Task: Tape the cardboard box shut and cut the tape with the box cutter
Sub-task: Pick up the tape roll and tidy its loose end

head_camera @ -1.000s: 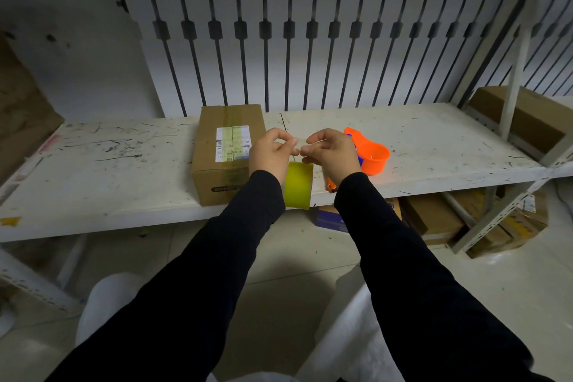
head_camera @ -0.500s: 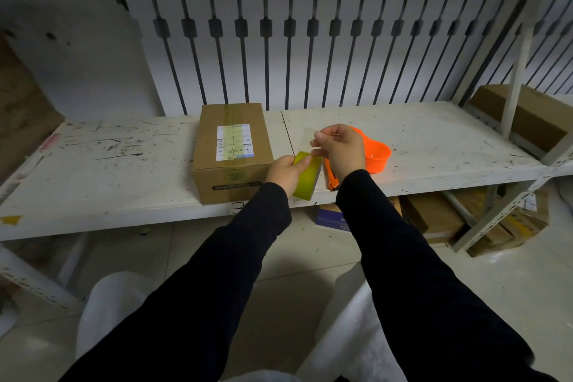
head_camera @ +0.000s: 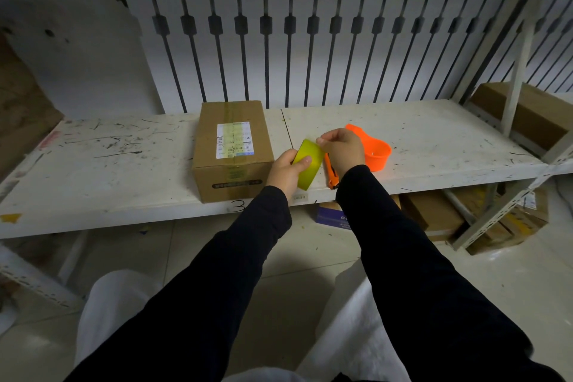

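Observation:
A closed cardboard box [head_camera: 233, 149] with a white label and a strip of tape along its top stands on the white shelf [head_camera: 124, 177]. Just right of it my left hand [head_camera: 285, 169] grips a yellow-green roll of tape [head_camera: 308, 163]. My right hand [head_camera: 342, 149] pinches the loose end of the tape at the roll's upper right edge. An orange box cutter [head_camera: 331, 174] lies on the shelf under my right wrist, partly hidden.
An orange plastic scoop-like cup [head_camera: 376, 153] sits right of my right hand. A brown box [head_camera: 527, 115] rests on the neighbouring shelf at the right. More cardboard boxes [head_camera: 434, 214] lie on the floor below. A slatted white wall stands behind.
My left hand dropped from the tape end to grip the roll, which tilted and moved right. The right hand keeps pinching the tape end, now slightly farther right.

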Available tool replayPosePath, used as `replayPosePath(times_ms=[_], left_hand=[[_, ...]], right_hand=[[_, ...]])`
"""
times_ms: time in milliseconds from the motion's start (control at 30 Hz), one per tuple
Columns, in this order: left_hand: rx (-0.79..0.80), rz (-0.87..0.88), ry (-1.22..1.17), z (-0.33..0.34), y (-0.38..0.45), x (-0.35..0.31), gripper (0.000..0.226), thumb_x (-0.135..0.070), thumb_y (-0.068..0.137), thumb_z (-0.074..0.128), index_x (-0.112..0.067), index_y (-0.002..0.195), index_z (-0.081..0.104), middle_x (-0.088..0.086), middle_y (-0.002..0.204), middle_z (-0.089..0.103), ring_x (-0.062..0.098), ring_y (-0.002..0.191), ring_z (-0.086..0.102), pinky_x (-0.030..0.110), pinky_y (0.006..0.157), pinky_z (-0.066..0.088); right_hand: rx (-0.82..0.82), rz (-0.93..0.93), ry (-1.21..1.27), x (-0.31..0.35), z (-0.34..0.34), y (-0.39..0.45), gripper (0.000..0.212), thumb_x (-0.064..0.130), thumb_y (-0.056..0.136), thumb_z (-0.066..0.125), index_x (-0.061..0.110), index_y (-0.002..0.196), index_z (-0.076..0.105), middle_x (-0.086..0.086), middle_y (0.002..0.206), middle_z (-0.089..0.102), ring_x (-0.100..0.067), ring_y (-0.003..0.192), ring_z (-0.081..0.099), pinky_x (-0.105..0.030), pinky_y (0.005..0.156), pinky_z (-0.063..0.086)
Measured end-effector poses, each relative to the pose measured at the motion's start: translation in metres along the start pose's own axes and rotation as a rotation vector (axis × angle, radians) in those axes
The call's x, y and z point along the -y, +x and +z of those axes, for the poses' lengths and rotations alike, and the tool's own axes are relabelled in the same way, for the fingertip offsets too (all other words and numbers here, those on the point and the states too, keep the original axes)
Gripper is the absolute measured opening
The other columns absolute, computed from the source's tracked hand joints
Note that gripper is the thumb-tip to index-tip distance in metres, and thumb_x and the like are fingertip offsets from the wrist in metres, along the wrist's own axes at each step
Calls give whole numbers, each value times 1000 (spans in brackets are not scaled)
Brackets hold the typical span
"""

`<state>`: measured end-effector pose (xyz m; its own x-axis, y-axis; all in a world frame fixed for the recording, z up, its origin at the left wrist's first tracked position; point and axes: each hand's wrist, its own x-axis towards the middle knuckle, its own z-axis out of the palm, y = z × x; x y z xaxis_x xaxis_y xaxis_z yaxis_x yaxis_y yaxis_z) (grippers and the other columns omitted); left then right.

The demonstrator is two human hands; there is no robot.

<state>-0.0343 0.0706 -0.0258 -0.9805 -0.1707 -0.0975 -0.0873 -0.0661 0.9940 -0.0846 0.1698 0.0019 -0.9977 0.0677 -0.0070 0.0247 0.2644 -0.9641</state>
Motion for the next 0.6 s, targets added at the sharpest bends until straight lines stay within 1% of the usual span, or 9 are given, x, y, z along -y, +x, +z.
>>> replayPosePath(times_ms=[33,100,167,233,267,367,433,533,600], left_hand=[[-4,-2,-14,-1,-1,1,25,-11,94,50,-21,71,52,0,75,52,15,72,50,29,69,41],[-7,-10,-34,-2,-2,1,25,-11,92,51,-21,70,54,0,74,54,15,71,51,30,71,41],[-12,-16,-45,-1,-3,-2,25,-10,91,52,-21,69,55,1,73,55,15,70,52,29,71,42],[-14,-15,-53,0,-2,-5,23,-9,90,51,-20,70,56,4,78,56,19,76,54,33,76,43],[-18,-13,-61,0,-1,-5,24,-9,90,51,-20,69,57,6,79,56,21,79,53,35,77,43],[-56,-14,-76,-1,0,-4,30,-9,89,51,-20,60,52,5,70,49,21,73,48,31,68,37],[-87,-13,-89,-2,0,-3,28,-18,88,56,-19,60,52,7,73,49,22,75,47,33,70,36],[-110,-2,-94,-1,2,-3,26,-32,83,65,-17,65,53,14,84,50,25,81,49,37,74,38],[-124,4,-68,1,4,-3,29,-32,83,66,-17,64,52,14,84,49,25,80,48,36,72,39]], right_hand=[[-7,20,3,0,-2,1,5,9,89,55,12,93,55,-11,104,62,-20,93,55,-22,68,44],[38,77,102,0,-6,1,14,16,92,52,11,104,53,-11,113,61,-23,102,55,-28,79,41],[215,112,180,3,-8,-4,39,35,90,55,13,121,50,-5,118,56,-19,109,50,-31,89,37],[353,85,52,5,-7,-7,57,43,83,63,14,130,46,0,119,50,-16,112,46,-32,95,38],[361,62,0,4,-6,-7,62,43,81,66,12,131,46,1,119,49,-16,112,47,-33,98,40],[271,16,14,3,-6,-4,49,41,83,65,7,118,58,-3,110,61,-18,106,56,-30,91,43],[241,0,45,1,-9,-2,41,39,87,60,5,110,63,-6,102,64,-20,99,59,-26,84,45],[288,-27,50,3,-11,-4,39,35,91,54,3,112,64,-4,97,62,-11,85,58,-15,68,43],[326,-24,13,3,-12,-3,42,39,94,49,7,117,62,-2,103,59,-11,93,56,-14,71,41]])
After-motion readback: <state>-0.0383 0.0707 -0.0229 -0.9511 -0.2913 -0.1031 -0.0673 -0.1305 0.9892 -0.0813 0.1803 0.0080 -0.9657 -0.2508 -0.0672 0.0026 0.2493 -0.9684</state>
